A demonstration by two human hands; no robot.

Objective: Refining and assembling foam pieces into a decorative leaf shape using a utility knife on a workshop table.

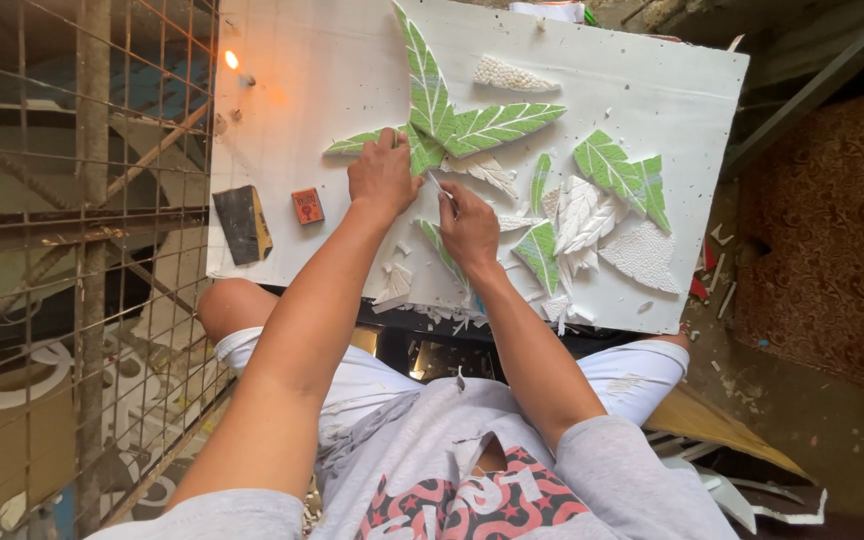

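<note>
Head view: the left hand (383, 176) lies palm down on the green leaf cluster (449, 122), fingers spread flat and pressing it against the white board (322, 70). The right hand (468, 226) is curled closed around a thin blade (438, 186), its tip meeting the cluster's lower edge. Loose white and green leaf pieces (592, 215) lie just right; a small lit candle (233, 64) burns at upper left.
</note>
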